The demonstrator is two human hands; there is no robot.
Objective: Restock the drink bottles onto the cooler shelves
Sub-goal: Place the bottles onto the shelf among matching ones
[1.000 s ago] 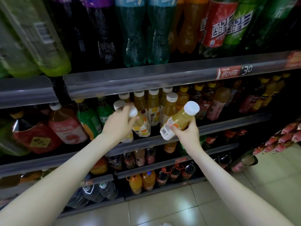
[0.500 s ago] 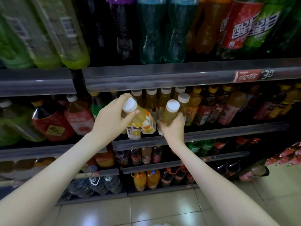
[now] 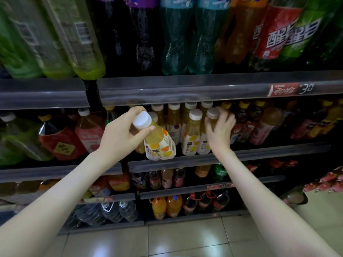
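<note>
Juice bottle (image 3: pixel 160 144) tilted over shelf edge (image 3: pixel 259 157), second bottle (image 3: pixel 212 115) gripped upright

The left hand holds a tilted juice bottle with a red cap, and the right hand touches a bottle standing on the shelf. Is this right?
One thing is wrong: in the head view the cap of the juice bottle in the left hand is white, not red. The rest holds.

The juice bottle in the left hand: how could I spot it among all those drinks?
Start at the grey shelf rail with the red price tag and look below it, at the row of white-capped yellow juice bottles. In front of them the left hand grips this bottle by its neck. Unlike its upright neighbours, it is tilted, cap to the upper left.
</note>
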